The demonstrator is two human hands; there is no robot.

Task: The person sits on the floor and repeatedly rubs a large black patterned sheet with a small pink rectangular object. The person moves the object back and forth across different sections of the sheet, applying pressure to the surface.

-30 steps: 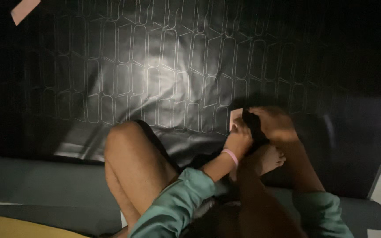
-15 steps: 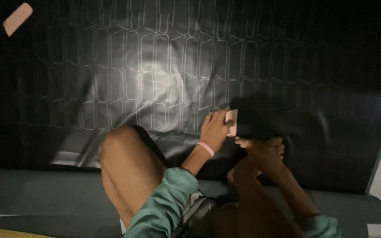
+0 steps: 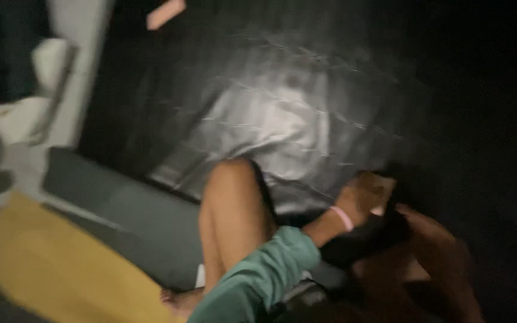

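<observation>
Yellow mat (image 3: 61, 269) far left, bent knee (image 3: 234, 209) centre. I see black embossed sheet (image 3: 282, 113) spread flat on floor. Left hand (image 3: 363, 197), pink wristband, pressed on sheet's near edge; grip unreadable in blur. Right hand (image 3: 426, 230) just beside, in shadow, closure unclear. Risk as I judge: knee on sheet, edge may crease.

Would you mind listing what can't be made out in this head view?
- Left hand: motion blur hides the fingers; whether it grips anything cannot be told.
- Right hand: dim and blurred; its grasp is unclear.
- Black sheet: its surface pattern is smeared, and its right side is lost in darkness.
- Pink piece: cut off by the top edge, too blurred to identify.
- Pale things at the left: blurred shapes only.
</observation>
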